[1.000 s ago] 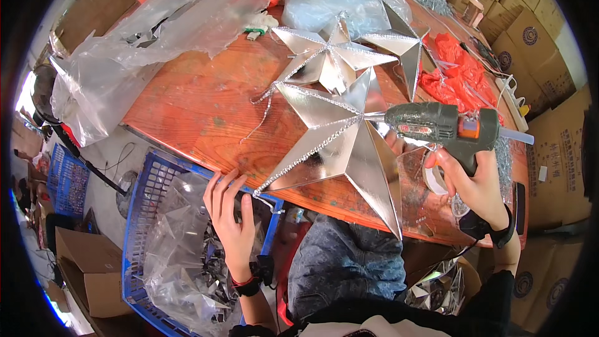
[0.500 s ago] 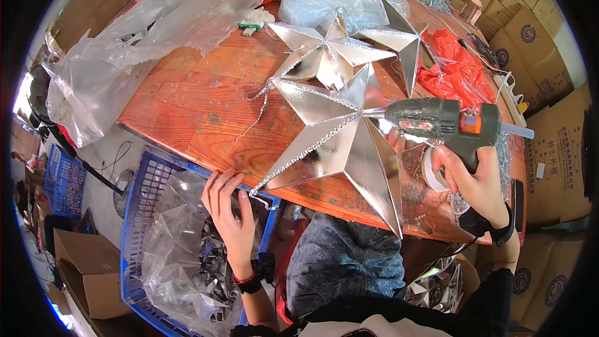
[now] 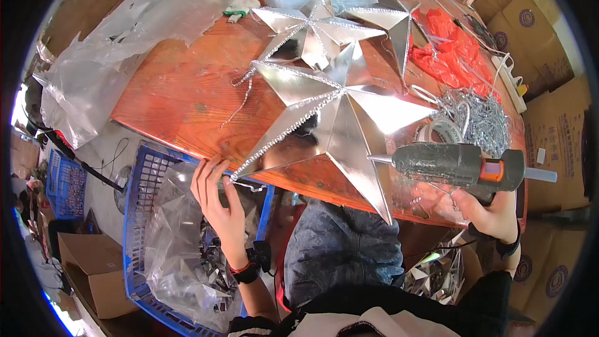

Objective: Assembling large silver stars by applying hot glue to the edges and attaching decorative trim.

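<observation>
A shiny silver five-pointed star [image 3: 306,131] with beaded silver trim along some ridges lies on the wooden table, two points reaching its front edge. My left hand [image 3: 219,209] is at the table edge, fingers stretched out, thumb beside the star's lower left tip, where a loose trim end hangs. At the right, my right hand [image 3: 490,212] is closed around the handle of a dark hot glue gun [image 3: 437,163] with a translucent glue stick at its back. The gun's nozzle points left, near the star's lower right point. Its trigger is hidden.
More silver stars [image 3: 312,28] lie behind, near a red plastic bag [image 3: 452,56]. A tape roll [image 3: 437,131] and tangled silver trim [image 3: 480,118] sit at the right. Plastic sheeting [image 3: 150,43] covers the far left; a blue basket [image 3: 134,231] stands below the table's front edge.
My right hand has drawn the glue gun down and right, its nozzle away from the star's centre. My left hand and the star appear slightly shifted left and up in the view.
</observation>
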The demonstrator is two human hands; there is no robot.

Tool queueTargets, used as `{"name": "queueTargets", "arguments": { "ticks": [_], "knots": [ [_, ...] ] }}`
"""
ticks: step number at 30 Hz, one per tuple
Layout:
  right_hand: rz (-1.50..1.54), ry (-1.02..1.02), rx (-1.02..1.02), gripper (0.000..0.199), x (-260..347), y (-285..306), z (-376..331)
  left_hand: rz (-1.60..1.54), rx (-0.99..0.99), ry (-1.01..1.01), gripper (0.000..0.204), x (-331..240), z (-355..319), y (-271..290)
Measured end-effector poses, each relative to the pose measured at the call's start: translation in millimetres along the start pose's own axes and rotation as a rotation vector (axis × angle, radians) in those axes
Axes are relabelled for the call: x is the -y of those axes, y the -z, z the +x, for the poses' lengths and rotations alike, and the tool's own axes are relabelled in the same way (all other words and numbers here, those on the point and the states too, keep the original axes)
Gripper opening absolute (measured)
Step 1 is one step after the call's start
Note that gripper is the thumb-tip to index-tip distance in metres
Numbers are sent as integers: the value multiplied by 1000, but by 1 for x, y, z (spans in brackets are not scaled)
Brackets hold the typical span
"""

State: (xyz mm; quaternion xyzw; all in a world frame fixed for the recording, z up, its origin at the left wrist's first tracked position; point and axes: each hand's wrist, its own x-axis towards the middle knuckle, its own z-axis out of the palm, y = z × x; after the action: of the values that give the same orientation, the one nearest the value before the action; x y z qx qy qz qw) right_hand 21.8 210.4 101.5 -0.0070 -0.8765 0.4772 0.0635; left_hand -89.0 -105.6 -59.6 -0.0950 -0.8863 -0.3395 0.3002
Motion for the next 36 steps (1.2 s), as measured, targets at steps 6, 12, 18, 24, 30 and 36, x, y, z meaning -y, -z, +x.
{"name": "queueTargets", "arguments": {
  "ticks": [6,12,18,24,30,36],
  "knots": [
    [-57,-76,13,38,-1,5,-9,29,-31,14,24,-1,0,-1],
    [65,-244,-47,37,-2,4,-12,66,-109,-55,23,5,-2,-12],
    [-7,-69,26,32,-2,3,-6,59,-294,-77,27,10,-6,-30],
    [-5,-106,-48,40,-8,7,-15,57,-327,-63,25,8,-7,-40],
    [35,-140,36,37,-8,20,-27,50,-342,-58,27,8,-7,-38],
    [-63,-66,128,37,-23,34,-36,44,-337,-42,28,12,-10,-41]
  ]
}}
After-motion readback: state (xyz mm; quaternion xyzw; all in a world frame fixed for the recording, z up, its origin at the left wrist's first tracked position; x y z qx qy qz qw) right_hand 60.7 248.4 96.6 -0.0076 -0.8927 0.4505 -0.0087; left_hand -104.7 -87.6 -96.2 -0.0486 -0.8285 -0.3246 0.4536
